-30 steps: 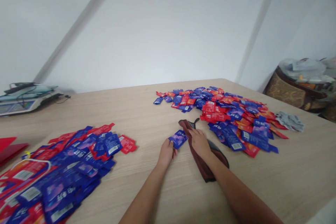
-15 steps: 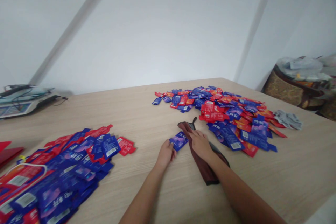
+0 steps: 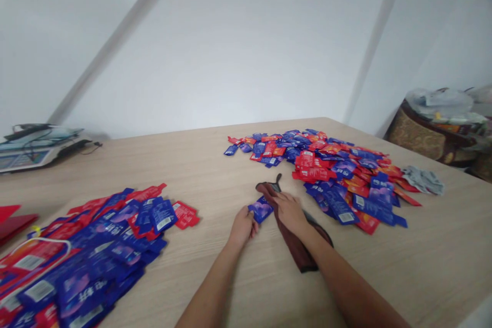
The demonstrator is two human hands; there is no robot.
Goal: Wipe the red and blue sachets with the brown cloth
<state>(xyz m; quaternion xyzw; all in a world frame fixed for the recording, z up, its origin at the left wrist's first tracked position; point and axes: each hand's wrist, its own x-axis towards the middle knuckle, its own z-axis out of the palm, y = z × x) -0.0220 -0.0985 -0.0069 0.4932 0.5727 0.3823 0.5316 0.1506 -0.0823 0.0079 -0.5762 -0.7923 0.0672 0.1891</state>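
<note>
While left hand (image 3: pixel 243 226) pinches one blue packet (image 3: pixel 261 210) | right hand (image 3: pixel 291 211) holds one brown pouch (image 3: pixel 292 248) | two packet piles (image 3: pixel 344 168)

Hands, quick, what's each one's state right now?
Left hand: closed, holding a blue packet.
Right hand: on the brown fabric piece; whether it's closed can't be told.

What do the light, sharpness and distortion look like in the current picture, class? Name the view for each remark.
Head view: the wall is brightest at upper left, while the picture's upper right corner darkens; head view: small print on the blue packet in the left hand is too soft to read; head view: grey bands on the wall slant, perhaps from wide-angle distortion or camera tilt.
</note>
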